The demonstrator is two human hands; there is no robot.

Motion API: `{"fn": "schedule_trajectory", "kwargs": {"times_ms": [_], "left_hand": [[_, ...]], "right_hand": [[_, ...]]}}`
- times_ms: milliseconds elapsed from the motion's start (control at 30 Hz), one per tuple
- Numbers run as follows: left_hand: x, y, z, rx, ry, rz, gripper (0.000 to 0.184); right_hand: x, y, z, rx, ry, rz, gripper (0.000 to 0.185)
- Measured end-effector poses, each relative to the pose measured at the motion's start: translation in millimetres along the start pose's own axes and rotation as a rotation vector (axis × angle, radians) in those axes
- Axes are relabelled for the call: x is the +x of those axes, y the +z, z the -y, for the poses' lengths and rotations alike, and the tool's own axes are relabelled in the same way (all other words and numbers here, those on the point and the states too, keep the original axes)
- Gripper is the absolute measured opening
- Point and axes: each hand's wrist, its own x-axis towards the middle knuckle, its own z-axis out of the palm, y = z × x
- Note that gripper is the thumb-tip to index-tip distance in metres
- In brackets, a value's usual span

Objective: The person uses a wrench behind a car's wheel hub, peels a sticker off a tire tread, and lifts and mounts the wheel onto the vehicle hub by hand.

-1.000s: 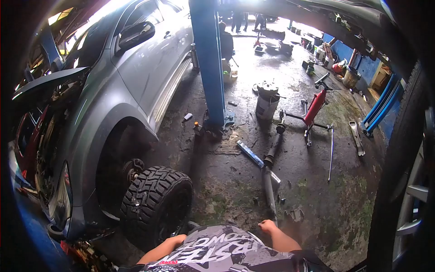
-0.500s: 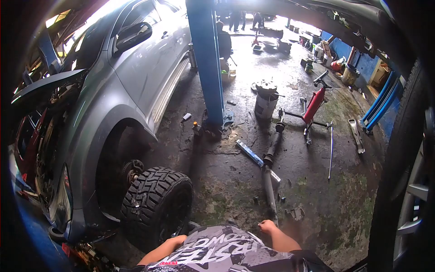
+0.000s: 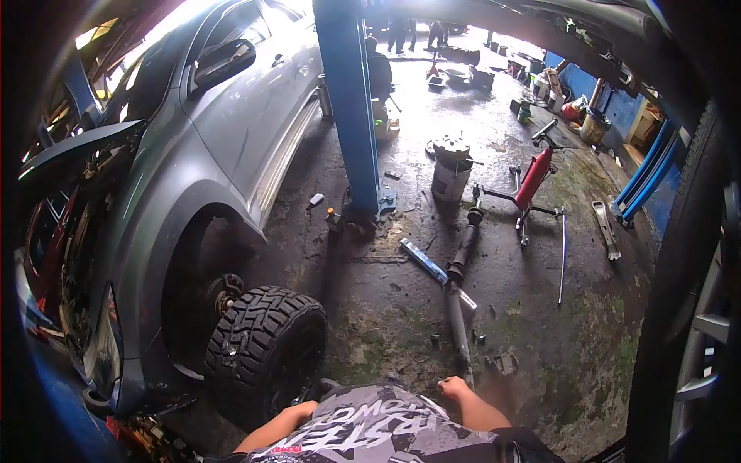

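Note:
My left hand is low beside my patterned shirt, close to a chunky-treaded wheel; its fingers are hidden. My right hand is held at my other side, fingers curled closed; anything inside them is too small to make out. Just past it, a long drive shaft lies on the floor, its near end by that hand. A blue-and-white long box lies against the shaft. The wheel stands upright by the grey car's open wheel arch, where a brake disc shows.
A blue lift post rises ahead. Behind the shaft are a bucket with parts on top and a red jack. A long bar and a metal arm lie rightward. People stand far back.
The view has shifted very slightly. Both hands stay in nearly the same place, and the wheel, shaft and other objects have not moved.

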Motion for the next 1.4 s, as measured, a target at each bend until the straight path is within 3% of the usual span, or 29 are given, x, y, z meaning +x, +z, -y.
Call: {"fn": "schedule_trajectory", "kwargs": {"times_ms": [533,633,933,1400], "left_hand": [[9.0,-1.5,1.5,0.014,-0.011,0.014,0.044],[7.8,-2.7,1.0,0.022,-0.010,0.020,0.044],[5.8,-1.8,7.0,0.016,-0.023,0.012,0.045],[8.2,2.0,15.2,0.006,-0.031,-0.003,0.046]], "right_hand": [[-10.7,-0.2,10.4,0.016,0.090,0.070,0.039],[16.2,21.3,-14.5,-0.057,0.008,0.008,0.039],[-3.7,7.0,5.5,0.079,0.132,0.105,0.038],[3.1,16.4,-4.6,-0.033,-0.006,0.001,0.038]]}}
